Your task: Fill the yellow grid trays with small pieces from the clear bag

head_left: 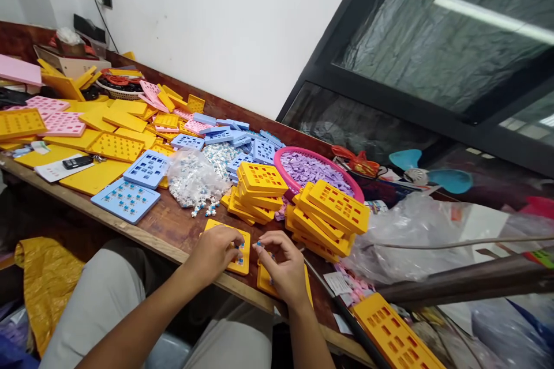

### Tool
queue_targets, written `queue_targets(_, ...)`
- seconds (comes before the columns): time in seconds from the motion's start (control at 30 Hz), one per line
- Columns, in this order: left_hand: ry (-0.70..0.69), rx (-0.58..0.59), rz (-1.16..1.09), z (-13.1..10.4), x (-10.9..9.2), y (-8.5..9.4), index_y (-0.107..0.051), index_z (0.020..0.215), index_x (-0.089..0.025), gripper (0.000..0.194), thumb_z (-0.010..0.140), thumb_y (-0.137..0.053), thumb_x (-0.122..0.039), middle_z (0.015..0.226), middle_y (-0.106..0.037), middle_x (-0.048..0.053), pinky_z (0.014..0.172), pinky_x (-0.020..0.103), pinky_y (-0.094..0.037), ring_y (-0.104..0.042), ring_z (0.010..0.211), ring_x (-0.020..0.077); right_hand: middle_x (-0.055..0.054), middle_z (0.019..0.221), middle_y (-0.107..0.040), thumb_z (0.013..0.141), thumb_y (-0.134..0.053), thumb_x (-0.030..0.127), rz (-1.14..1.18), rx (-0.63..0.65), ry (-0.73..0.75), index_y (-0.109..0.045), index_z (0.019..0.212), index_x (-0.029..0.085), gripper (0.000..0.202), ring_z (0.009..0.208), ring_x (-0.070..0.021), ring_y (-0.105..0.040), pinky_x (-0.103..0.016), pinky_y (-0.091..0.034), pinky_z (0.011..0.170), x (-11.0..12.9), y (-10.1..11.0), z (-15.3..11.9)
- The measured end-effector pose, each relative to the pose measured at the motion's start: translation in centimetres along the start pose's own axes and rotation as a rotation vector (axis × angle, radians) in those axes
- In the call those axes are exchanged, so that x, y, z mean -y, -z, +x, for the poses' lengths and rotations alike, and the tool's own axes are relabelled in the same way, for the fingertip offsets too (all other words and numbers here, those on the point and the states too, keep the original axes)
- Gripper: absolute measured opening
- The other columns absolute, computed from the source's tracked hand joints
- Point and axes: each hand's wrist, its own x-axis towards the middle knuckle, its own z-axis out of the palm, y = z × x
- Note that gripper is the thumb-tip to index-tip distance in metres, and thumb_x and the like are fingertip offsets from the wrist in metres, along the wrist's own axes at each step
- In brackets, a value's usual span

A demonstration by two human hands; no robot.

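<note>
My left hand (216, 252) is over a yellow slotted board (244, 265) near the table's front edge. Its thumb and index finger close around a small blue-and-white piece (241, 245) at that board; similar pieces sit in it beside the fingertips. Just to the right, my right hand (283, 265) pinches another small blue-and-white piece (258, 244) between thumb and index finger, in the air. Beneath this hand lies a second yellow board (263, 281), mostly covered by it. A clear bag (193, 176) of blue-and-white pieces stands behind, with several pieces spilled in front.
Stacks of yellow slotted boards (262, 179) (337, 207) rise behind my hands. A pink basket (359, 189) holds purple pieces. Blue boards (125, 199) lie left, with a key fob (78, 161) and yellow panels beyond. A dark bar (346, 314) and plastic bags crowd the right.
</note>
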Motion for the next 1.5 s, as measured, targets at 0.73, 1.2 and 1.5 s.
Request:
queue_targets(0.73,-0.039,0.275,0.301,2.2,-0.9,2.8,-0.076,0.096,-0.023,0.021,0.082,-0.062,-0.015,0.091,-0.078,0.004,0.076,0.026,-0.049,-0.07,0.085,0.0205,-0.007,0.103,-0.076,0.091,-0.068,0.023,-0.116,0.214,0.17,-0.08,0.097,0.027,0.014,0.097,-0.0222,-0.071,-0.036,-0.058,0.087,0.7,-1.6,-0.6)
queue_targets(1.2,-0.134,0.326,0.418,2.8,-0.9,3.3,-0.067,0.102,-0.022,0.021,0.083,-0.062,-0.013,0.101,-0.074,0.007,0.078,0.029,-0.05,-0.07,0.094,0.0242,-0.006,0.094,-0.073,0.098,-0.06,0.022,-0.346,0.287,0.296,-0.071,0.093,0.023,0.012,0.091,-0.0227,-0.063,-0.037,-0.049,0.083,0.3,-2.8,-0.6)
queue_targets(1.5,-0.214,0.431,0.523,4.5,-2.0,2.4,-0.068,0.095,-0.018,0.014,0.083,-0.065,-0.012,0.086,-0.074,0.011,0.075,0.032,-0.052,-0.071,0.078,0.026,-0.006,0.098,-0.073,0.101,-0.056,0.02,-0.498,0.291,0.384,-0.072,0.101,0.022,0.016,0.094,-0.0228,-0.061,-0.037,-0.043,0.082,-0.4,-2.8,-0.8)
